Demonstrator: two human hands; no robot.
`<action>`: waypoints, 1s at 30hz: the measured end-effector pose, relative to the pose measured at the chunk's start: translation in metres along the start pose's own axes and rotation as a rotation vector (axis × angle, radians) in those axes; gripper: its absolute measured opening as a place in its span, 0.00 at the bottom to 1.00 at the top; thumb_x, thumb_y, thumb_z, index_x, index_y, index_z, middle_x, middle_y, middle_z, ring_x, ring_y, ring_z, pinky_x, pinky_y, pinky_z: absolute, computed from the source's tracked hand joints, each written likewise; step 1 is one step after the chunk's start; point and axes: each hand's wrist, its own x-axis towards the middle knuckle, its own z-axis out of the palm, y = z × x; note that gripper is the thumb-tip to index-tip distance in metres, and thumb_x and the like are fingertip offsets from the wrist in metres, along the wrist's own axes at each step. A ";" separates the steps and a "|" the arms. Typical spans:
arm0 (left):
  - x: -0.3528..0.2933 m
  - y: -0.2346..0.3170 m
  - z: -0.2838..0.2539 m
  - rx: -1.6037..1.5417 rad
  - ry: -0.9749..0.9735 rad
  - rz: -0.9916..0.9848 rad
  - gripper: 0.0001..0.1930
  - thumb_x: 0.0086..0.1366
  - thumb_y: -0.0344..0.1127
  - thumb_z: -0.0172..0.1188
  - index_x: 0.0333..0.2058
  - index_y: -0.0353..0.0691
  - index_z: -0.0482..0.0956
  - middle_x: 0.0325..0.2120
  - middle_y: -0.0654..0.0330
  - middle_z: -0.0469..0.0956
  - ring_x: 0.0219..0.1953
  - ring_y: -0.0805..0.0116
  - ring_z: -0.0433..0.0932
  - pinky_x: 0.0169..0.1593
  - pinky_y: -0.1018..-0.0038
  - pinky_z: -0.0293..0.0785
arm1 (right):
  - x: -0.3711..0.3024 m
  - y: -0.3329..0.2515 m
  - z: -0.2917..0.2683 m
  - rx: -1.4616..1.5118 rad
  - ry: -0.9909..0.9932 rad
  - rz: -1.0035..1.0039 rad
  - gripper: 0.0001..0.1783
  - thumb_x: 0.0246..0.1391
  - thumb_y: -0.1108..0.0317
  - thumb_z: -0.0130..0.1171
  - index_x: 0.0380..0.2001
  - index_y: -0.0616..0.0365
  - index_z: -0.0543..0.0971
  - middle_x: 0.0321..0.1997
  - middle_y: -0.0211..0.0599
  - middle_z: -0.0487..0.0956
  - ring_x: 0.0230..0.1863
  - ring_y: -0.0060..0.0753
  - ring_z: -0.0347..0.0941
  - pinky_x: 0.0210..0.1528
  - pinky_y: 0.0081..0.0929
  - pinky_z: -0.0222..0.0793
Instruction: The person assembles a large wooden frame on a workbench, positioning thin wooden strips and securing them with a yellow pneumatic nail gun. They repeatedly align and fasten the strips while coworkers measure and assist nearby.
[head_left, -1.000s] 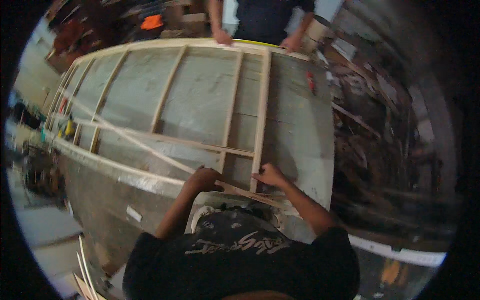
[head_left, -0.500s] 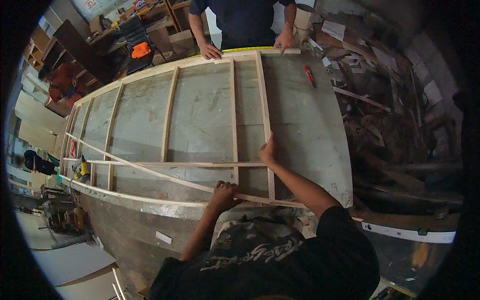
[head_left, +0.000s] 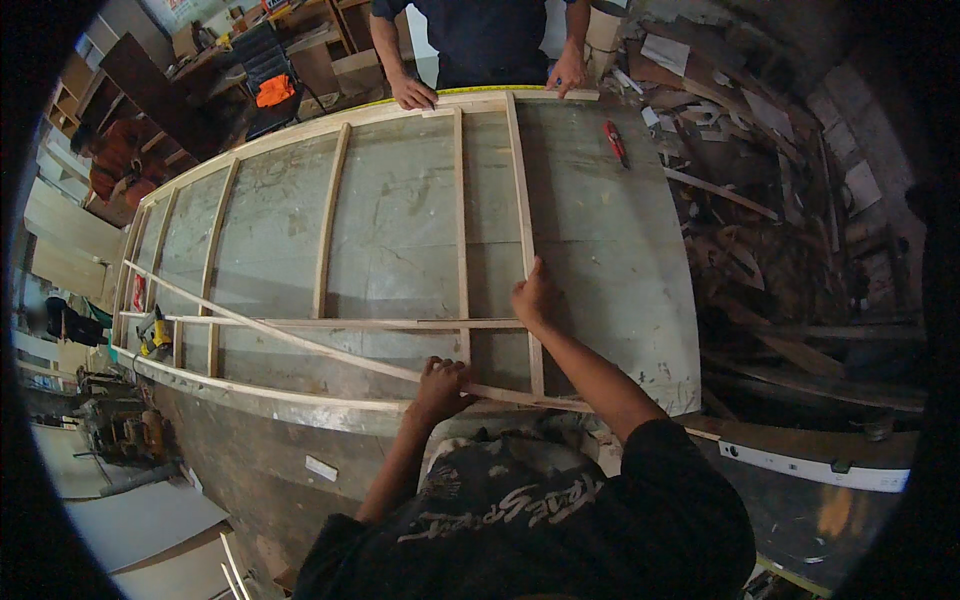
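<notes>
A long frame of pale wooden strips lies on the grey tabletop point(head_left: 610, 300). My right hand point(head_left: 536, 295) is closed around the frame's right-end crosspiece point(head_left: 521, 200), thumb up along the wood. Lower and to the left, my left hand point(head_left: 441, 389) has its fingers curled over a long diagonal strip point(head_left: 330, 350) near the frame's near rail point(head_left: 270, 392); its palm side is hidden. Between the hands, a lengthwise strip point(head_left: 380, 324) crosses the frame. At the far side, another person's hands point(head_left: 415, 93) rest by a yellow tape measure point(head_left: 490, 88) along the far rail.
A red-handled tool point(head_left: 616, 144) lies on the tabletop's far right. A yellow and black power tool point(head_left: 154, 333) sits at the frame's left end. Wood scraps point(head_left: 740, 200) are heaped beyond the right edge. A white level point(head_left: 815, 468) lies at lower right.
The whole view has shifted slightly. Both of my hands keep their places on the wood, and the other person's hands stay at the far rail.
</notes>
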 end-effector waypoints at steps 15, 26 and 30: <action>0.052 0.057 0.012 -0.785 0.056 -0.160 0.38 0.65 0.57 0.59 0.64 0.37 0.62 0.60 0.43 0.67 0.62 0.47 0.67 0.64 0.56 0.63 | -0.059 0.061 -0.063 0.361 -0.512 0.199 0.42 0.55 0.54 0.61 0.64 0.70 0.59 0.57 0.50 0.70 0.55 0.41 0.73 0.56 0.36 0.68; 0.093 0.075 0.031 -1.406 -0.177 -0.402 0.32 0.70 0.54 0.50 0.63 0.36 0.64 0.61 0.54 0.67 0.64 0.60 0.64 0.66 0.66 0.55 | -0.102 0.037 -0.110 0.214 -0.658 0.068 0.26 0.65 0.47 0.49 0.31 0.60 0.80 0.20 0.37 0.75 0.23 0.28 0.69 0.29 0.34 0.67; 0.097 0.073 0.028 -1.546 -0.222 -0.490 0.31 0.68 0.58 0.51 0.60 0.41 0.69 0.56 0.58 0.71 0.60 0.63 0.67 0.65 0.66 0.57 | -0.106 0.027 -0.111 0.345 -0.613 0.116 0.27 0.65 0.47 0.47 0.27 0.62 0.79 0.18 0.39 0.75 0.22 0.32 0.71 0.28 0.38 0.67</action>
